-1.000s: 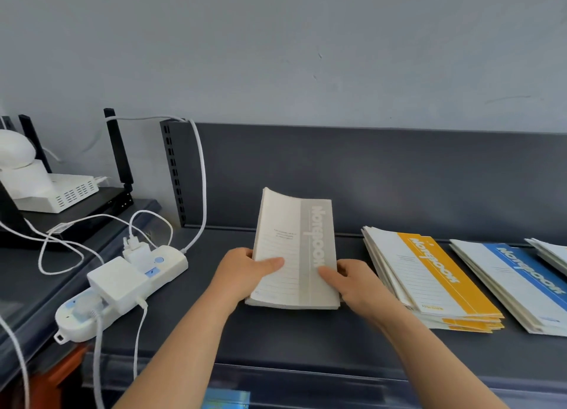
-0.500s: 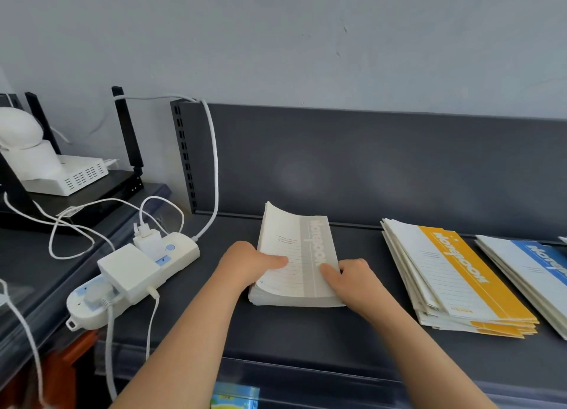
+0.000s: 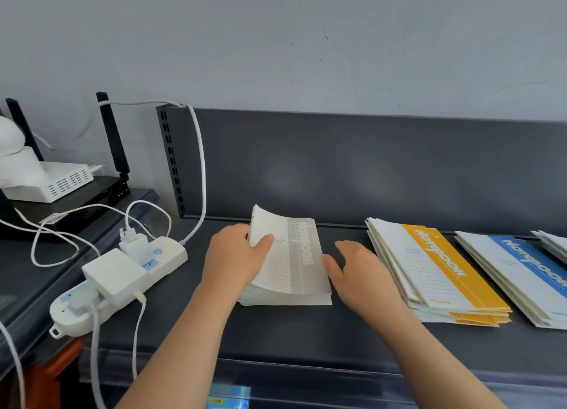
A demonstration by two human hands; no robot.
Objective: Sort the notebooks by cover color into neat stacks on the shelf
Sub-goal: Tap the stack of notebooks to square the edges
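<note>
One grey stack (image 3: 294, 264) in the left hand (image 3: 236, 261) (right hand (image 3: 365, 276) perhaps just beside)

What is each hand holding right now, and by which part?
The left hand grips the grey notebook stack by its left edge, thumb on the top cover. The right hand holds nothing, open beside the stack's right edge.

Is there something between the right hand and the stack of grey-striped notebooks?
Nothing visible does. The right hand lies open just beside the right edge of the stack of white notebooks with grey stripes; the left hand grips its left edge.
</note>
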